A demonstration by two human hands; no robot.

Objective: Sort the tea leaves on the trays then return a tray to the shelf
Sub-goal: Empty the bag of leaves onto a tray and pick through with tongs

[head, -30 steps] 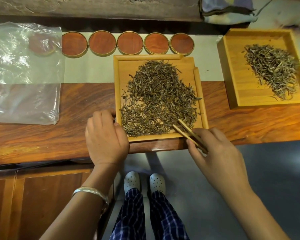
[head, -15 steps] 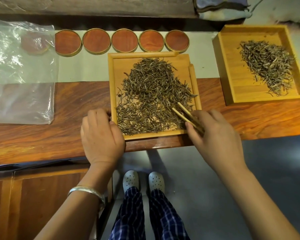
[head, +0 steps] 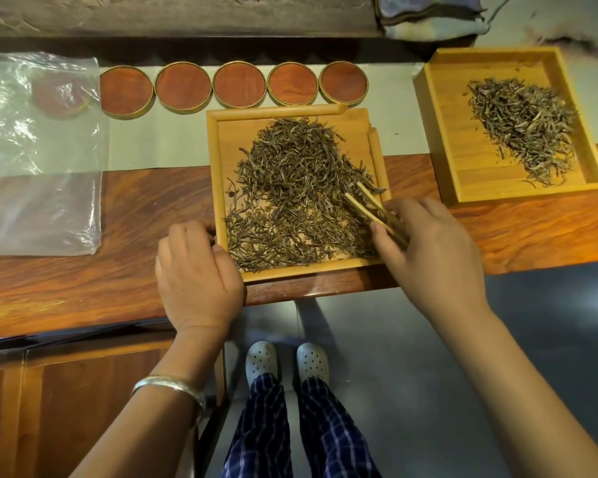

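Head view. Near tray (head: 218, 160) of tea leaves (head: 297, 191): left hand (head: 195, 270), fingers curled on its near-left corner, presumably steadies it; right hand (head: 432, 250) pinches bamboo tweezers (head: 377, 210), tips parted in the leaves, presumably for picking. Second tray (head: 439, 139) sits far-right.

Pale yellow wood tray (head: 218, 188) between hands; olive-brown leaves (head: 297, 194); reddish-brown table (head: 135, 215); blue-checked trousers (head: 328, 436) below.

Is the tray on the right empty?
No, the right tray holds its own pile of tea leaves, smaller than the pile in the middle tray.
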